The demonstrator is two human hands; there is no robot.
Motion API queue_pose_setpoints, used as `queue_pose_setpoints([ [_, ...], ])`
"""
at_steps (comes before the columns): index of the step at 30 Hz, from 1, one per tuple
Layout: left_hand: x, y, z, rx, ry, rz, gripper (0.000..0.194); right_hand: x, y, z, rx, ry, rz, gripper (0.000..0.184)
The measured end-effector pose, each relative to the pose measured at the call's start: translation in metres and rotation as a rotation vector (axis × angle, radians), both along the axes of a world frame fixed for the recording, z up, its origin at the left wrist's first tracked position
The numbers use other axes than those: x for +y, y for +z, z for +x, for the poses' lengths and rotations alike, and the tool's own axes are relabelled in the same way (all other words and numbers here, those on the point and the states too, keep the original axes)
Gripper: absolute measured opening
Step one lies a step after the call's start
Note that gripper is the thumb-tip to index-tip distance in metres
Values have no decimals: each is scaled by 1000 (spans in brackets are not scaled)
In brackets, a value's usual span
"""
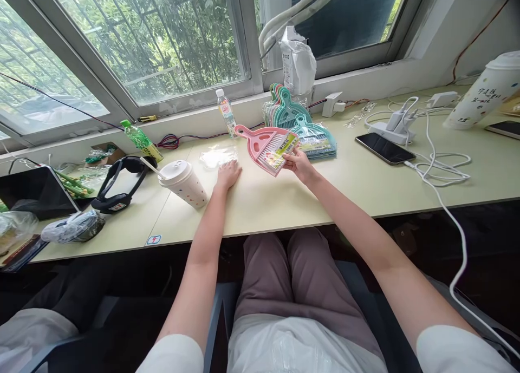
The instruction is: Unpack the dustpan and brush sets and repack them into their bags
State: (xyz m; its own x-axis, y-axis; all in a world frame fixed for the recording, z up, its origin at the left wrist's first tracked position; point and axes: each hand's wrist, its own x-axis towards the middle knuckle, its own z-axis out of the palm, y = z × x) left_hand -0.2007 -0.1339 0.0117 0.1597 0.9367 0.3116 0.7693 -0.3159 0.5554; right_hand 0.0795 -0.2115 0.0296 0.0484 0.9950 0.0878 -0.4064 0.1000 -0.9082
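Nearest me, the person sits with both forearms stretched over the table (264,202). The paper cup (184,186) stands just left of the left forearm, probably put aside to leave the middle free. The left hand (228,174) lies palm down, fingers spread loosely and gripping nothing that I can see, likely as a steadying prop. The right hand (299,164) has its fingers closed on the lower right side of the pink dustpan (260,140), which is held tilted above the table between the hands; that side grip seems to leave its handle free and its printed card (283,146) facing up. Clear plastic (217,156) lies just beyond the left hand; whether they touch, I can't tell. Behind the right hand, wrapped teal dustpans (319,140) lie piled, presumably to keep them compact. Farther back, more dustpans (286,110) stand close together near the wall, seemingly to save room, with a bottle (226,113) to their left.
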Motion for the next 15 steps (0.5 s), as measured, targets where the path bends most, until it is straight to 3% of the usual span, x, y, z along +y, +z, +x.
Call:
queue_pose_setpoints([
  [3, -4, 7, 1, 253, 17, 44, 27, -1, -1, -5, 9, 40, -14, 30],
  [6, -6, 12, 7, 366, 24, 47, 28, -3, -2, -8, -2, 81, 4, 30],
  [10, -6, 7, 14, 377, 36, 17, 36, -3, -2, -7, -24, 89, 16, 30],
  [15, -4, 6, 9, 307, -4, 105, 20, 3, -3, 0, -25, 52, 16, 31],
])
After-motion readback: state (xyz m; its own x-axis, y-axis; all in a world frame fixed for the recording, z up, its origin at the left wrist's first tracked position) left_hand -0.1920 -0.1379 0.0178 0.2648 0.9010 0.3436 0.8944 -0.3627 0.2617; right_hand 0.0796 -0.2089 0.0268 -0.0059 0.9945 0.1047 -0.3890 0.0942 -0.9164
